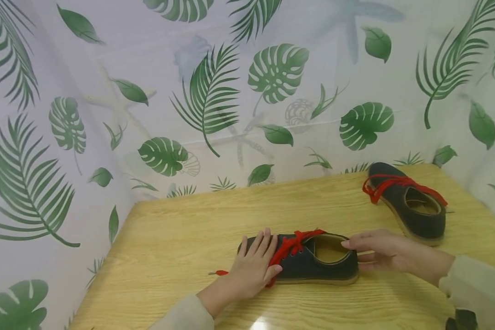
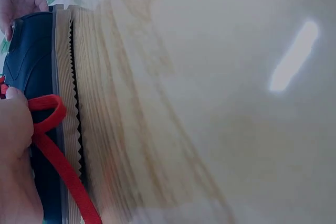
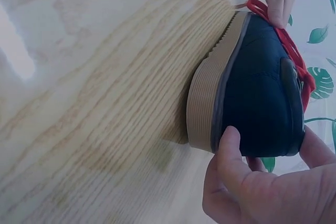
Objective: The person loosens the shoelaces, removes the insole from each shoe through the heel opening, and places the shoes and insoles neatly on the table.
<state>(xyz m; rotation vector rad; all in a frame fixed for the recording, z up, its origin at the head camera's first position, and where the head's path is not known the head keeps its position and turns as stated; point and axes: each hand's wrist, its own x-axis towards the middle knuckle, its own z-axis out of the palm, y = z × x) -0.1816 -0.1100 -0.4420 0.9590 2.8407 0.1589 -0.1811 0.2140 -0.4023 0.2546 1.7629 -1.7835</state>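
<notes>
A dark shoe (image 1: 334, 270) with red laces (image 1: 288, 247) lies sole-down on the wooden table, toe to the left. My left hand (image 1: 253, 266) rests over its toe and the front of the laces, fingers spread. At the heel is my right hand (image 1: 387, 252), its thumb and fingers around the back of the shoe. The right wrist view shows that hand (image 3: 257, 187) with fingers at both sides of the heel (image 3: 257, 129). In the left wrist view a red lace loop (image 2: 50, 111) hangs over the side of the shoe beside my left hand (image 2: 16, 150).
A second dark shoe (image 1: 425, 224) with red laces stands at the back right of the table (image 1: 181, 229), toe pointing away. Behind the table hangs a white cloth (image 1: 231, 169) printed with green leaves. A lace tip (image 1: 222, 272) lies left of my left hand.
</notes>
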